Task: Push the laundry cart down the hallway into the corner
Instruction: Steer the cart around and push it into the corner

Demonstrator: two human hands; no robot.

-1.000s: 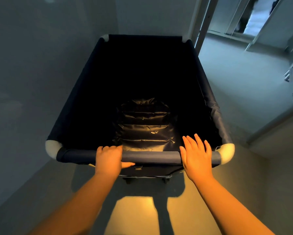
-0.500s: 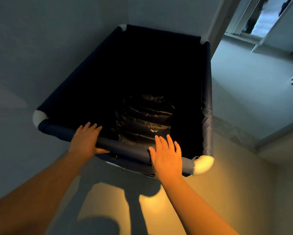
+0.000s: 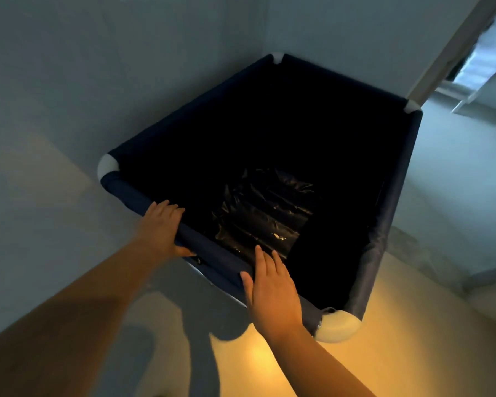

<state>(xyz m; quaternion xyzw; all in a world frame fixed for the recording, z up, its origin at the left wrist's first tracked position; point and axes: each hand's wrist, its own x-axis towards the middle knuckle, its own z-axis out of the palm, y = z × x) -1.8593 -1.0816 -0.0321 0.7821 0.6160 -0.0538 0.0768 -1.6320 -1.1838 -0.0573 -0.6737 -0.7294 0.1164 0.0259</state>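
- Laundry cart (image 3: 390, 213) now swung hard vs 1 s ago: was square-on to the view w/ near rail level, now sits diagonal, far corner aimed into the meeting of the two walls (image 3: 183, 53).
- Far-left corner cap looks touching or just short of the wall corner; gap not readable in this light.
- Doorframe (image 3: 447, 50) now behind the cart's right far corner, open room beyond to the right; cart well clear of that opening compared w/ before.
- Left hand (image 3: 161, 227) shut around the near rail (image 3: 212, 253), fingers (image 3: 166, 207) curled over the top, thumb under; same grip as a sec ago, only shifted w/ the rail.
- Right hand (image 3: 272, 293) open, flat on the rail nr the white corner cap (image 3: 338, 325), fingers spread and pointing into the bin; pressing, not gripping anything.
- Black plastic bag (image 3: 261, 219) lying crumpled on the cart bottom, nothing else visible inside.
- Judgement: push nearly done, cart approx. in the corner; prob. only a last nudge to seat it against both walls.
- Risk: flat right palm could slip off the rail if pushed harder.
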